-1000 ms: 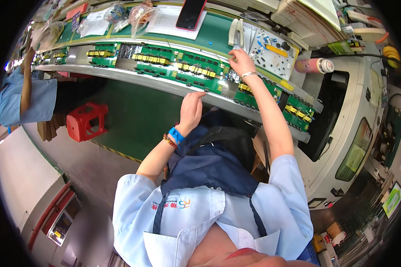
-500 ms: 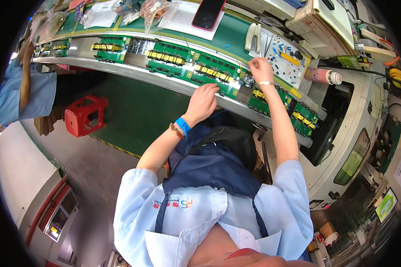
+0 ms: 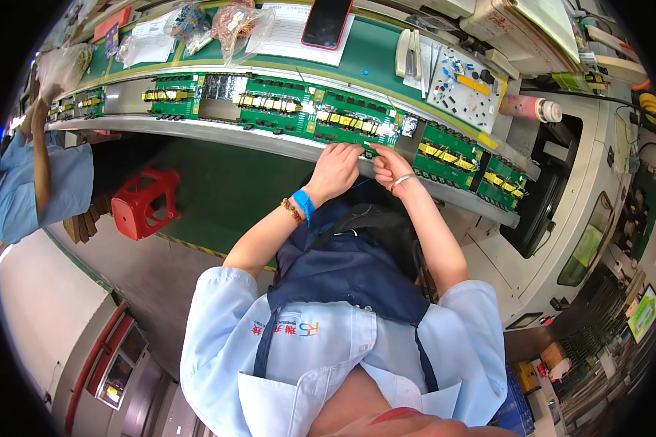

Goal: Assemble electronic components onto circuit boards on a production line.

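Observation:
A row of green circuit boards with yellow parts lies along a metal rail point(image 3: 273, 136). My left hand point(image 3: 335, 172) is at the near edge of one circuit board point(image 3: 346, 109), its fingers bent together. Beside it, my right hand point(image 3: 392, 167) has thumb and forefinger pinched at that board's near right corner. A small black piece point(image 3: 370, 154) shows between the two hands' fingertips. What either hand grips is too small or too hidden to name. Another circuit board point(image 3: 444, 154) sits to the right of my right hand.
Beyond the rail are a phone point(image 3: 326, 23), paper sheets, bags of small parts point(image 3: 239, 23) and a white tray of loose components point(image 3: 465, 95). A pink bottle point(image 3: 530, 108) stands right, by a pale machine point(image 3: 561, 218). A red stool point(image 3: 144, 204) and another person point(image 3: 51, 175) are left.
My right hand has come down and toward me from above the right part of the rail, to the board's near edge beside my left hand. The boards have shifted slightly in view.

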A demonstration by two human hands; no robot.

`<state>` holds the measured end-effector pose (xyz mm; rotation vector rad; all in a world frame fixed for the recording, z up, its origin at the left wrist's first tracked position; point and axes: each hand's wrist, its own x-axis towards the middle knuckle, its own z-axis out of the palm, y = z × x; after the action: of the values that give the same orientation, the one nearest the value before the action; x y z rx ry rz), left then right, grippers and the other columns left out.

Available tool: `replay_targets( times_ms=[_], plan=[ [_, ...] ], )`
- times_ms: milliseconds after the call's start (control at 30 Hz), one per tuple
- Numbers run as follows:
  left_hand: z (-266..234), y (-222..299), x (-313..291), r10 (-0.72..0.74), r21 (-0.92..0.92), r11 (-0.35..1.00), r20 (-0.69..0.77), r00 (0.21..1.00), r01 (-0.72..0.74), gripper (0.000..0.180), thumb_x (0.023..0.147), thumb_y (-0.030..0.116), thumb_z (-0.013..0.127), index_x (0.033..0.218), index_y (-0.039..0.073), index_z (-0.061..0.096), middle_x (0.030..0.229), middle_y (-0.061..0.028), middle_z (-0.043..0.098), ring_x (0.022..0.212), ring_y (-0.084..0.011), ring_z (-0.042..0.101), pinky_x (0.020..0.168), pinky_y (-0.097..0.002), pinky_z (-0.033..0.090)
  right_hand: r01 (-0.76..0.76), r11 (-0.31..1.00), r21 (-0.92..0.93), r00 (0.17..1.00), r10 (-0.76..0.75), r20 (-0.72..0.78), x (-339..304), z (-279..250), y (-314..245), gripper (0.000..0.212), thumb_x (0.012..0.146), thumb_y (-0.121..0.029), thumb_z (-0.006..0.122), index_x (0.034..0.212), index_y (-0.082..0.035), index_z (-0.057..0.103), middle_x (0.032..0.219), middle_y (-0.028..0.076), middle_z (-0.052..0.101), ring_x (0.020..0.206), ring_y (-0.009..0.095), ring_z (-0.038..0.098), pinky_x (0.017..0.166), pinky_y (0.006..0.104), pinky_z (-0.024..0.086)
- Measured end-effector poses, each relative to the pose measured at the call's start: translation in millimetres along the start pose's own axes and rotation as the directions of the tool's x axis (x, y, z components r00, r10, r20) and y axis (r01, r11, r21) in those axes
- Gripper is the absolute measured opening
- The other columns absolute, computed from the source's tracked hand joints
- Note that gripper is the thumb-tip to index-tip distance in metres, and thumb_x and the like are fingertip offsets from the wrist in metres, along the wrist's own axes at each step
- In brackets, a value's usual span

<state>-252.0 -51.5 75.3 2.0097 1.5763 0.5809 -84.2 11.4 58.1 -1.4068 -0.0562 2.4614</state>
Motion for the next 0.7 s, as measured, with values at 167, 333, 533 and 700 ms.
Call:
replay_targets(
  times_ms=[167, 333, 533, 700],
  plan=[
    [9, 3, 8, 0.035, 0.063, 0.998, -0.083, 0.996, -0.03, 0.035, 0.074, 0.011, 0.05, 0.107, -0.001, 0.05, 0.104, -0.0134, 0.057, 0.103, -0.0257, 0.05, 0.09, -0.0383, 0.035, -0.001, 1.0, 0.005, 0.997, 0.002, -0.072, 3, 1, 1, 0.03, 0.089, -0.017, 0.047, 0.118, -0.009, 0.045, 0.058, -0.002, 0.039, 0.04, 0.005, 0.027, 0.034, 0.0175, 0.021],
    [11, 1, 8, 0.02, 0.078, 0.997, -0.005, 1.0, -0.02, 0.033, 0.074, 0.011, 0.05, 0.105, 0.0, 0.051, 0.105, -0.0141, 0.056, 0.104, -0.0257, 0.05, 0.091, -0.0392, 0.035, 0.039, 0.976, -0.214, 0.98, -0.08, -0.185, -19, 5, 0, 0.027, 0.088, -0.014, 0.046, 0.114, -0.008, 0.049, 0.061, 0.0, 0.045, 0.042, 0.004, 0.031, 0.035, 0.0183, 0.021],
    [-15, -17, -3, -0.035, 0.024, 0.999, -0.196, 0.98, 0.04, 0.027, 0.072, 0.009, 0.051, 0.098, 0.002, 0.053, 0.102, -0.0127, 0.056, 0.101, -0.0262, 0.05, 0.089, -0.0386, 0.037, 0.131, 0.893, -0.431, 0.98, -0.181, -0.077, -54, -1, -6, 0.023, 0.088, -0.014, 0.046, 0.107, -0.004, 0.055, 0.062, -0.001, 0.046, 0.042, 0.004, 0.032, 0.035, 0.0179, 0.023],
    [-24, -37, -5, -0.068, 0.045, 0.996, -0.206, 0.976, 0.079, 0.023, 0.071, 0.009, 0.051, 0.094, 0.003, 0.054, 0.089, -0.0112, 0.055, 0.092, -0.0275, 0.05, 0.085, -0.0381, 0.038, 0.131, 0.849, -0.513, 0.982, -0.184, -0.053, -56, 5, -10, 0.022, 0.088, -0.013, 0.045, 0.104, -0.004, 0.057, 0.063, -0.002, 0.046, 0.043, 0.003, 0.034, 0.036, 0.0173, 0.024]
  ],
)
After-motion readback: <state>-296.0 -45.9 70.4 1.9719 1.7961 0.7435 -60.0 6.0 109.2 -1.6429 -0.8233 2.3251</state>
